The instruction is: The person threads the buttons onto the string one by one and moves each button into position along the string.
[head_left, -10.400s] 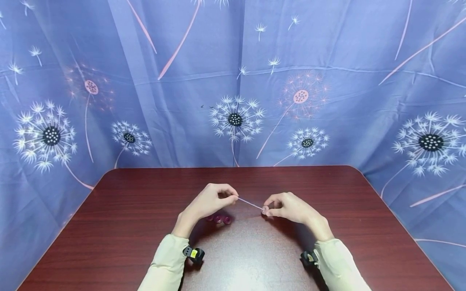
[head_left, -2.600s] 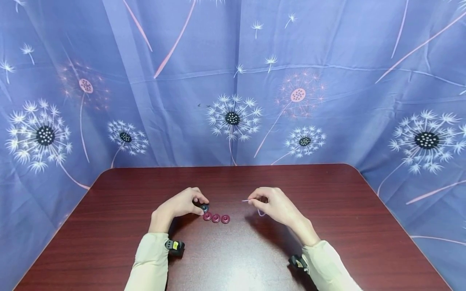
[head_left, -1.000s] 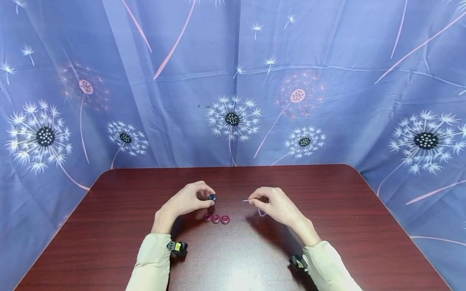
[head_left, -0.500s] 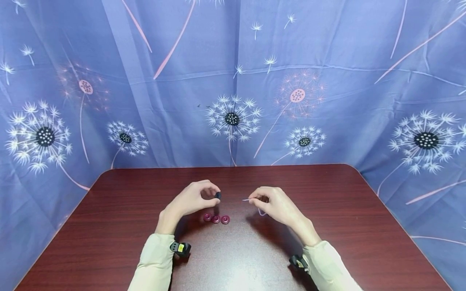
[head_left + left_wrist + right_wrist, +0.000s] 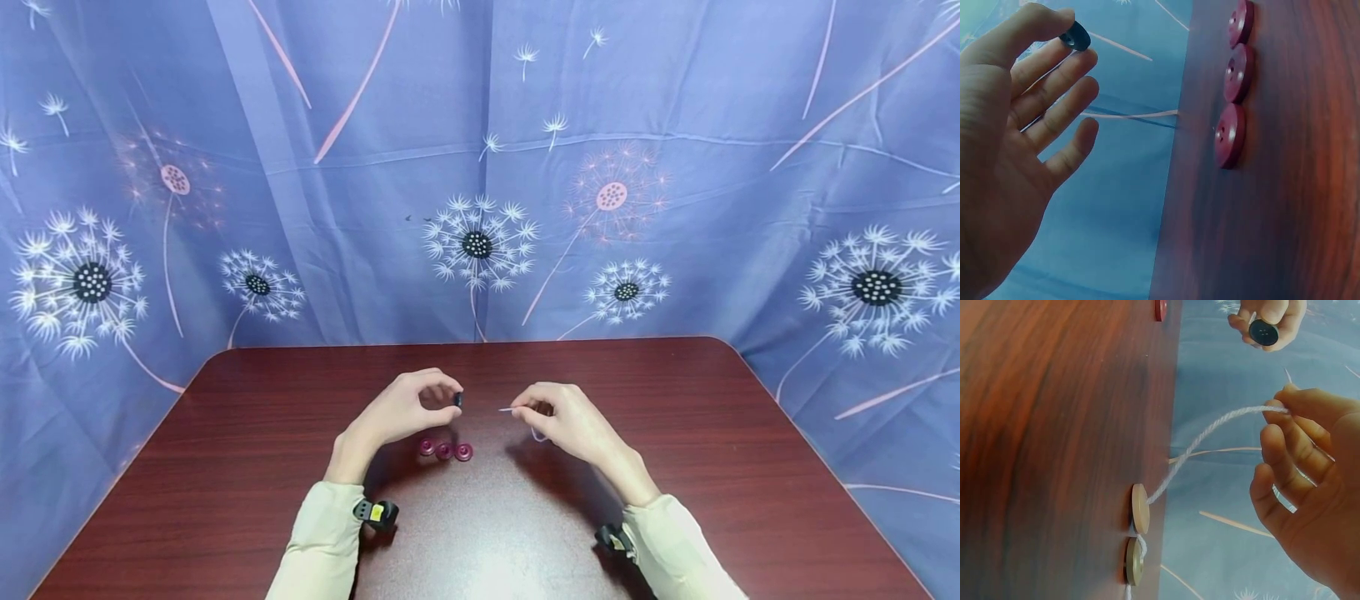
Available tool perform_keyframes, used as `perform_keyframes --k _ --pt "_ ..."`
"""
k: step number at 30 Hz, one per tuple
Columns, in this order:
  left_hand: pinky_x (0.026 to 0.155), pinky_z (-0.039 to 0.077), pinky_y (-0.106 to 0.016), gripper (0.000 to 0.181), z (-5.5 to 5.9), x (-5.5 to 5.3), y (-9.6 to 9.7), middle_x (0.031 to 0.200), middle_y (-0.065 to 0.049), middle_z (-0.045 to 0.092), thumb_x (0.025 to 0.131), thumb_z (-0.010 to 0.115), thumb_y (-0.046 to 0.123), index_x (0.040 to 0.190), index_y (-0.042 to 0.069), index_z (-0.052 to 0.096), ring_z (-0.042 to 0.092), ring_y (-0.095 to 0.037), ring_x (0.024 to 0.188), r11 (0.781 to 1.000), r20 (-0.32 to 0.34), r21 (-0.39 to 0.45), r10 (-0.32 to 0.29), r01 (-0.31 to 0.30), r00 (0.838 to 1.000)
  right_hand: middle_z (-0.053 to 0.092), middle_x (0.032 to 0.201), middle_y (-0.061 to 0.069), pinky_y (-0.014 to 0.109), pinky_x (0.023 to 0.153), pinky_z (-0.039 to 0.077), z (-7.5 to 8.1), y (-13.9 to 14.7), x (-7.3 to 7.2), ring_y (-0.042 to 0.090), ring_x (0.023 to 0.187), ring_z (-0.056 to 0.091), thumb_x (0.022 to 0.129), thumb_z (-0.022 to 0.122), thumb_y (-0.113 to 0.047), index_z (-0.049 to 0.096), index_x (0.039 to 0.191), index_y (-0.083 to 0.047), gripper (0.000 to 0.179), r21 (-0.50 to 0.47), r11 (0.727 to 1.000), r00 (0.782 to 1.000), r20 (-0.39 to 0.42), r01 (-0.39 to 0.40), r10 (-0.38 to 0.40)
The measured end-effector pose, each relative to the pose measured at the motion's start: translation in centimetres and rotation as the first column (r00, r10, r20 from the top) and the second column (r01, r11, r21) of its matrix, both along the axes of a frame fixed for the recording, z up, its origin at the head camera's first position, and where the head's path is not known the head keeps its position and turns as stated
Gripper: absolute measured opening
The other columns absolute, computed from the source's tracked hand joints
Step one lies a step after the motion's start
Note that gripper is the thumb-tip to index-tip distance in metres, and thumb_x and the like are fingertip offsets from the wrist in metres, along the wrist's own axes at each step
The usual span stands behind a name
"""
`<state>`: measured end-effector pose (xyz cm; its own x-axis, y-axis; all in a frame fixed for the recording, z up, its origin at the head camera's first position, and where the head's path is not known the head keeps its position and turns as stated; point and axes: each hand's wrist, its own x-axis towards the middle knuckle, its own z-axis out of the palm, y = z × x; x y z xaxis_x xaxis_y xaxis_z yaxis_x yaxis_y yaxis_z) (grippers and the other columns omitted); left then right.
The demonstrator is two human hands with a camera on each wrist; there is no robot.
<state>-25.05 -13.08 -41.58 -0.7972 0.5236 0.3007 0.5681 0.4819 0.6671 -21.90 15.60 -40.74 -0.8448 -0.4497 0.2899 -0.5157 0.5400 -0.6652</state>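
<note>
My left hand [image 5: 401, 408] pinches a dark button [image 5: 1264, 332] between thumb and index finger, above the table. In the head view the button stands nearly edge-on; its flat face with small holes shows in the right wrist view. Opposite it, my right hand [image 5: 566, 421] pinches a pale lilac string [image 5: 1210, 430] near one end, and the short tip pokes out toward the left hand. The string runs down through a tan button [image 5: 1140, 508] and an olive button [image 5: 1135, 561] standing at the table. A small gap separates the string tip from the dark button.
Three dark red buttons [image 5: 444, 451] lie in a row on the brown wooden table [image 5: 285, 433], below the left hand. A blue curtain [image 5: 360, 208] with a dandelion pattern hangs behind the table's far edge.
Since 2.6 s ago, my left hand has lifted the dark button from beside the red ones, moved it right toward the string tip and turned it edge-on. My right hand has barely moved.
</note>
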Motion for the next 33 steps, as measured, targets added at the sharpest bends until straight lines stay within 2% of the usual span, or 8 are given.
perform_keyframes --k 4,11,15,18,25,28,33 --pt "0.076 0.053 -0.026 0.026 -0.1 0.0 0.3 0.092 0.001 0.070 0.084 0.078 0.022 0.108 0.018 0.070 0.065 -0.009 0.085 1.000 -0.012 0.018 -0.014 0.014 1.000 0.068 0.078 -0.010 0.023 0.051 0.049 0.0 0.0 0.0 0.010 0.053 0.062 0.094 0.068 -0.020 0.075 0.101 -0.014 0.012 -0.001 1.000 1.000 -0.010 0.002 -0.002" --pt "0.078 0.053 -0.026 0.030 -0.1 -0.1 0.8 0.094 0.006 0.068 0.084 0.077 0.019 0.112 0.022 0.068 0.064 -0.007 0.086 0.998 -0.051 0.037 -0.041 0.042 0.998 0.068 0.079 -0.011 0.023 0.051 0.049 0.0 0.0 0.0 0.009 0.053 0.061 0.094 0.069 -0.021 0.075 0.101 -0.016 0.011 0.003 1.000 0.999 -0.030 0.013 -0.013" --pt "0.081 0.053 -0.028 0.032 -0.2 0.0 1.2 0.097 0.004 0.068 0.085 0.076 0.017 0.115 0.022 0.068 0.064 -0.009 0.089 0.996 -0.058 0.063 -0.054 0.058 0.997 0.067 0.077 -0.012 0.023 0.051 0.048 0.0 -0.1 0.0 0.009 0.053 0.061 0.093 0.069 -0.020 0.075 0.100 -0.017 0.009 0.001 1.000 0.999 -0.045 0.015 -0.015" --pt "0.083 0.053 -0.030 0.030 -0.2 0.1 1.5 0.099 0.003 0.069 0.086 0.075 0.018 0.116 0.022 0.069 0.065 -0.011 0.091 0.995 -0.042 0.081 -0.060 0.063 0.997 0.067 0.078 -0.011 0.023 0.050 0.048 0.1 0.0 0.0 0.011 0.053 0.061 0.094 0.069 -0.020 0.075 0.100 -0.017 0.010 0.005 1.000 0.999 -0.045 0.018 -0.017" --pt "0.084 0.056 -0.035 0.031 -0.1 0.6 2.1 0.105 0.001 0.070 0.088 0.074 0.021 0.118 0.018 0.068 0.069 -0.023 0.098 0.992 0.049 0.097 -0.080 0.075 0.996 0.066 0.077 -0.011 0.024 0.047 0.047 0.2 0.1 0.0 0.002 0.051 0.056 0.094 0.068 -0.022 0.075 0.101 -0.017 0.011 0.008 1.000 0.999 -0.045 0.027 -0.026" --pt "0.085 0.056 -0.033 0.031 -0.2 0.6 2.3 0.106 0.002 0.070 0.088 0.074 0.022 0.118 0.017 0.067 0.069 -0.025 0.100 0.991 0.053 0.102 -0.089 0.083 0.995 0.067 0.077 -0.008 0.024 0.045 0.046 0.1 0.1 0.0 0.002 0.050 0.055 0.094 0.068 -0.022 0.075 0.102 -0.017 0.011 0.000 1.000 0.999 -0.039 0.024 -0.024" --pt "0.089 0.054 -0.031 0.030 -0.4 0.7 2.8 0.107 0.006 0.069 0.088 0.074 0.022 0.117 0.018 0.068 0.069 -0.022 0.102 0.991 0.037 0.094 -0.095 0.091 0.995 0.070 0.079 -0.004 0.022 0.050 0.047 0.1 0.1 0.0 0.007 0.053 0.058 0.094 0.069 -0.022 0.075 0.099 -0.022 0.008 0.003 1.000 0.997 -0.068 0.027 -0.027"
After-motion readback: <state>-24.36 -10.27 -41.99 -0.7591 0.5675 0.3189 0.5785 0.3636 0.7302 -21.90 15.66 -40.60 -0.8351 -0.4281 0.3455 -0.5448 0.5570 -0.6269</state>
